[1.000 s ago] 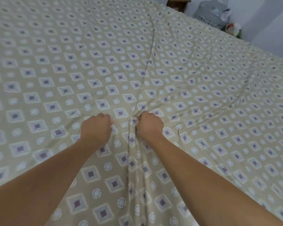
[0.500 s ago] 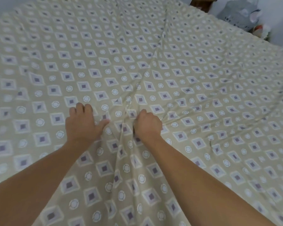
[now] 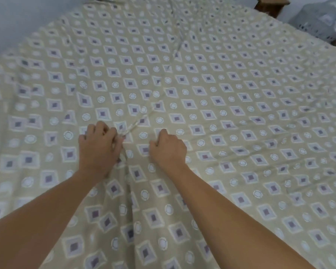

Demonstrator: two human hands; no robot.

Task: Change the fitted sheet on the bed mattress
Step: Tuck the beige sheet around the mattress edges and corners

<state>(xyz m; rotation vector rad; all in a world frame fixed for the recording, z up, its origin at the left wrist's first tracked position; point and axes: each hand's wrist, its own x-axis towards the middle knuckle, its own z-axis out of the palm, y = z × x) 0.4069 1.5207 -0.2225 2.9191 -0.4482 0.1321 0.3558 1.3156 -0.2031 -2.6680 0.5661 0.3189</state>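
The fitted sheet (image 3: pixel 221 117) lies spread over the bed, covering nearly the whole view. Both hands rest on it near the middle: the left hand (image 3: pixel 99 148) to the left, the right hand (image 3: pixel 168 149) to the right, a little apart. A raised fold (image 3: pixel 175 55) of the sheet runs from beside the left hand away toward the far edge. Beyond the bed's far right corner stands a wooden piece of furniture (image 3: pixel 271 6), with a basket (image 3: pixel 318 26) to its right. A wall (image 3: pixel 17 18) lies behind the bed's far left side.
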